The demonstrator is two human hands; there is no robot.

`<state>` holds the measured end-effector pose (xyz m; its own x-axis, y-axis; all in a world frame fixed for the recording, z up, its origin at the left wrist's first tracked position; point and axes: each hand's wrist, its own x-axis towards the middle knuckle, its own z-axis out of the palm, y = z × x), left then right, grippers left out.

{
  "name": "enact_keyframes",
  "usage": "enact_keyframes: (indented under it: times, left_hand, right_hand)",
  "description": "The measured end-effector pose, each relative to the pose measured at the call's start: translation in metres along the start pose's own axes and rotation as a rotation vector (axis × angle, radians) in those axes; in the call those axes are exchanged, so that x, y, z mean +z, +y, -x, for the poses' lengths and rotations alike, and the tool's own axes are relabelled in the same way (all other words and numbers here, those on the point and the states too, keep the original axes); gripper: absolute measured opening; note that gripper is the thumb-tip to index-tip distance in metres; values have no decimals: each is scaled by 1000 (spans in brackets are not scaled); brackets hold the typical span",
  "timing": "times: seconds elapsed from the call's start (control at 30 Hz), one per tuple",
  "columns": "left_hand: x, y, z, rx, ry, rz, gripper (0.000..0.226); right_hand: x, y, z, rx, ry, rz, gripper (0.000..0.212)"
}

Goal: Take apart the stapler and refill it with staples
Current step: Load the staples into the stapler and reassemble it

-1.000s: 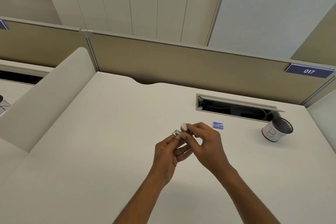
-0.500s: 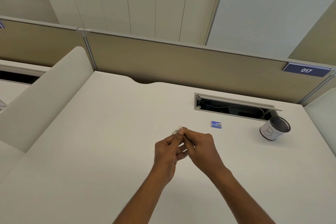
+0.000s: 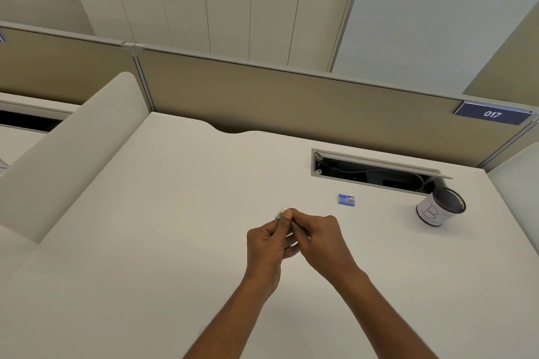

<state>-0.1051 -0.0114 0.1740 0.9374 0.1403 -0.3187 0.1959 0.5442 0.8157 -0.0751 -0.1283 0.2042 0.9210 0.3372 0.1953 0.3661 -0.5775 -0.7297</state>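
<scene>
**Both hands closed on the small stapler above mid-desk**

Your smooth white desk (image 3: 175, 213) carries everything. Your left hand (image 3: 267, 245) and right hand (image 3: 322, 237) meet above its middle, forearms angled in from the near edge, fingers pinched around the stapler (image 3: 282, 212); only its pale, metallic tip shows. Toward the far right corner stands a round mesh-topped cup (image 3: 440, 208); between it and your hands lies a small blue staple box (image 3: 346, 200).

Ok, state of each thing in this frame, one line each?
Stapler: small, held above the desk, pinched between both hands, mostly hidden.
Left hand: closed on the stapler.
Right hand: closed on the stapler.
Staple box: flat on the desk, untouched; open or shut unclear.
Cup: tilted.
Cable hatch: lid open.
</scene>
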Motion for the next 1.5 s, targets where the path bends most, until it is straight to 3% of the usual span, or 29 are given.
enact_keyframes:
  times: [0.3,0.5,0.67,0.93,1.2,1.33,1.5]
  left_hand:
    - [4,-1,-3,-18,-15,7,42]
    - [7,6,-7,-196,8,156,62]
    - [6,8,-9,-208,-37,154,54]
    - [3,6,-11,-92,-77,59,24]
    - [2,4,-13,-100,-102,-9,29]
    - [3,4,-11,-115,-115,-73,45]
    - [3,6,-10,-104,-188,-144,37]
  right_hand:
    - [1,7,-2,-10,-16,-16,22]
    - [-5,18,-5,6,9,9,16]
    - [-18,26,-10,73,-16,-73,18]
    - [-24,33,-8,121,-47,-107,14]
    - [-27,39,-6,-31,-130,-3,5]
    - [-29,43,-7,-31,-230,-6,17]
    - [-34,49,-4,73,-294,-37,40]
